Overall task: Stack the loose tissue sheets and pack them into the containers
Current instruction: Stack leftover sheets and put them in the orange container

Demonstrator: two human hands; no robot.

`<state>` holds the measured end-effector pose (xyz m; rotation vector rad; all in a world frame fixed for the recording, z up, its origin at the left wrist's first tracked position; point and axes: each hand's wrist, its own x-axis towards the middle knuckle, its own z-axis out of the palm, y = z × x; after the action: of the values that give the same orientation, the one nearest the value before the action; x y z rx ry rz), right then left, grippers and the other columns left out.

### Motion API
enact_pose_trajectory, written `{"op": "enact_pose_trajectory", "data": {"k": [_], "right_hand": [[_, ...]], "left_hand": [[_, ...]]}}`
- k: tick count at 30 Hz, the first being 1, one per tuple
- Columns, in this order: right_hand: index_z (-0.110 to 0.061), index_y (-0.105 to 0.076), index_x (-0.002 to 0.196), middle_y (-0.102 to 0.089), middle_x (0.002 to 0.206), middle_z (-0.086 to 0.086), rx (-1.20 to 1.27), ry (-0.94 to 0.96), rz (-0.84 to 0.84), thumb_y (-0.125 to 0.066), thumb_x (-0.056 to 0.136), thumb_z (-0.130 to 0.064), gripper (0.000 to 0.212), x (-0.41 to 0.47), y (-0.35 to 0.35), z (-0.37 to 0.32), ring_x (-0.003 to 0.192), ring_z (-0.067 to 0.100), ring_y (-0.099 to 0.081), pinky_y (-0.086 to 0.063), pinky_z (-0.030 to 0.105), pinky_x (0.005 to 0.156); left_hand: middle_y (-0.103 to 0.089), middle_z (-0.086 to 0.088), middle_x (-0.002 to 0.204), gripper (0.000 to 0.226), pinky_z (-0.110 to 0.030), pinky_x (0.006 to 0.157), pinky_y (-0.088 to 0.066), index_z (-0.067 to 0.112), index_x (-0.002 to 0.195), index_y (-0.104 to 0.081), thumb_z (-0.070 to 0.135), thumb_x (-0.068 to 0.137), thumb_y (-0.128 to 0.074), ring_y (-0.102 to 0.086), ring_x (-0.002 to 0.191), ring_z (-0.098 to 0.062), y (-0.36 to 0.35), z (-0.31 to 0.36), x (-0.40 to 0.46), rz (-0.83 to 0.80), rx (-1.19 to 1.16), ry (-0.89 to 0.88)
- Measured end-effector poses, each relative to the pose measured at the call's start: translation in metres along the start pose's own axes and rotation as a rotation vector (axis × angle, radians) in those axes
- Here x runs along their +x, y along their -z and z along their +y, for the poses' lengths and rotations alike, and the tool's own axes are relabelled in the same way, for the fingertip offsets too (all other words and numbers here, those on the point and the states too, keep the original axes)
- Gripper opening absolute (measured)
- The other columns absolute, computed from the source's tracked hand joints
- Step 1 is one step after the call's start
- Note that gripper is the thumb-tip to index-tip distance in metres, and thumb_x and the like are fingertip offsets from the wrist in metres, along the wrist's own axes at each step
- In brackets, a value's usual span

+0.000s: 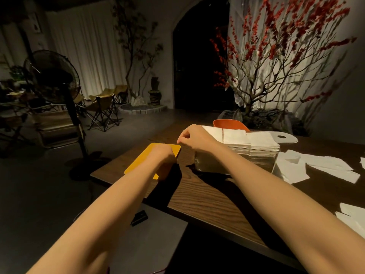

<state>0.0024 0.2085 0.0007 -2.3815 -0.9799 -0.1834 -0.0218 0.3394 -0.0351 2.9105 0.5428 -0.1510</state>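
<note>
Dim room, dark wood-grain worktop (207,196): we work at its far left corner.
Our left hand (164,155) rests on the flat yellow lid (147,160), grip hidden; our curled right hand (194,138) pinches the soft, light white tissue stack (246,141) filling the clear container (235,162); best squeezed by its sides.

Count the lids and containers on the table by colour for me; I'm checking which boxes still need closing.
Yellow lid: 1
White lid: 1
Orange container: 1
Clear container, packed with tissues: 1
Total: 4
The left hand rests on the yellow lid.
</note>
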Motion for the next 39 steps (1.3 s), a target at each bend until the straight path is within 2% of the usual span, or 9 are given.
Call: {"op": "enact_pose_trajectory", "data": {"k": [3, 11, 15, 18, 20, 24, 29, 33, 39], "right_hand": [[-0.009, -0.074, 0.1, -0.068, 0.106, 0.008, -0.005, -0.002, 0.011, -0.056, 0.095, -0.019, 0.021, 0.001, -0.002, 0.003, 0.093, 0.017, -0.063, -0.052, 0.024, 0.077], [-0.009, -0.074, 0.099, -0.069, 0.103, 0.008, 0.029, -0.019, 0.02, -0.056, 0.094, -0.018, 0.02, 0.004, -0.002, 0.005, 0.09, 0.016, -0.062, -0.05, 0.021, 0.072], [-0.01, -0.074, 0.1, -0.068, 0.102, 0.007, 0.05, -0.043, 0.022, -0.056, 0.095, -0.019, 0.02, 0.004, -0.002, 0.005, 0.088, 0.015, -0.062, -0.048, 0.018, 0.069], [-0.011, -0.073, 0.099, -0.067, 0.103, 0.006, 0.068, -0.066, 0.075, -0.055, 0.096, -0.02, 0.02, 0.004, -0.001, 0.004, 0.087, 0.012, -0.059, -0.046, 0.017, 0.069], [-0.015, -0.072, 0.098, -0.066, 0.104, 0.005, 0.062, -0.104, 0.144, -0.054, 0.096, -0.019, 0.019, 0.004, -0.001, 0.004, 0.088, 0.013, -0.059, -0.05, 0.022, 0.075], [-0.02, -0.069, 0.099, -0.065, 0.105, 0.003, 0.029, -0.18, 0.26, -0.052, 0.096, -0.017, 0.018, 0.002, 0.004, 0.007, 0.097, 0.019, -0.06, -0.054, 0.034, 0.086], [-0.019, -0.065, 0.113, -0.06, 0.122, 0.006, -0.078, -0.209, 0.301, -0.05, 0.095, -0.016, 0.023, -0.004, 0.021, 0.015, 0.116, 0.025, -0.05, -0.038, 0.037, 0.095], [-0.017, -0.056, 0.128, -0.053, 0.131, 0.008, -0.149, -0.263, 0.335, -0.046, 0.098, -0.021, 0.032, -0.013, 0.037, 0.023, 0.122, 0.026, -0.043, -0.032, 0.037, 0.096], [-0.016, -0.046, 0.129, -0.042, 0.135, 0.012, -0.182, -0.395, 0.458, -0.044, 0.096, -0.027, 0.034, -0.029, 0.058, 0.035, 0.126, 0.03, -0.033, -0.027, 0.041, 0.101]], "left_hand": [[-0.054, -0.002, 0.078, 0.028, -0.027, 0.072, -0.042, 0.015, 0.079, -0.054, 0.039, 0.094, -0.058, -0.052, 0.078, -0.014, -0.005, 0.0, 0.006, -0.023, 0.031, 0.038], [-0.051, -0.001, 0.072, 0.038, -0.024, 0.066, -0.041, 0.017, 0.07, -0.051, 0.041, 0.098, -0.046, -0.053, 0.072, -0.014, -0.012, 0.005, 0.017, 0.013, -0.005, 0.04], [-0.052, -0.002, 0.079, 0.036, -0.028, 0.08, -0.038, 0.015, 0.078, -0.052, 0.041, 0.101, -0.041, -0.052, 0.089, -0.017, -0.004, 0.009, 0.02, 0.016, -0.097, 0.011], [-0.059, -0.009, 0.103, 0.043, -0.041, 0.106, -0.03, 0.008, 0.104, -0.057, 0.042, 0.102, -0.031, -0.052, 0.108, -0.024, 0.004, 0.016, 0.015, 0.064, -0.077, -0.022], [-0.057, -0.011, 0.106, 0.045, -0.045, 0.113, -0.022, 0.008, 0.098, -0.057, 0.041, 0.103, -0.027, -0.05, 0.111, -0.027, 0.007, 0.021, 0.012, 0.126, -0.06, -0.047], [-0.057, -0.017, 0.108, 0.05, -0.038, 0.094, -0.041, -0.002, 0.114, -0.057, 0.037, 0.105, -0.027, -0.055, 0.103, -0.03, 0.01, 0.027, 0.01, 0.25, -0.126, -0.111], [-0.059, -0.015, 0.085, 0.05, -0.036, 0.065, -0.041, -0.003, 0.095, -0.06, 0.042, 0.101, -0.04, -0.058, 0.08, -0.03, 0.022, 0.031, 0.013, 0.37, -0.271, -0.148], [-0.049, -0.005, 0.063, 0.05, -0.028, 0.048, -0.03, 0.009, 0.065, -0.047, 0.042, 0.101, -0.041, -0.044, 0.055, -0.016, 0.037, 0.046, 0.002, 0.464, -0.194, -0.243], [-0.058, -0.01, 0.077, 0.036, -0.032, 0.065, -0.041, 0.013, 0.076, -0.053, 0.041, 0.099, -0.047, -0.055, 0.073, -0.024, 0.05, 0.08, -0.011, 0.418, -0.073, -0.45]]}}
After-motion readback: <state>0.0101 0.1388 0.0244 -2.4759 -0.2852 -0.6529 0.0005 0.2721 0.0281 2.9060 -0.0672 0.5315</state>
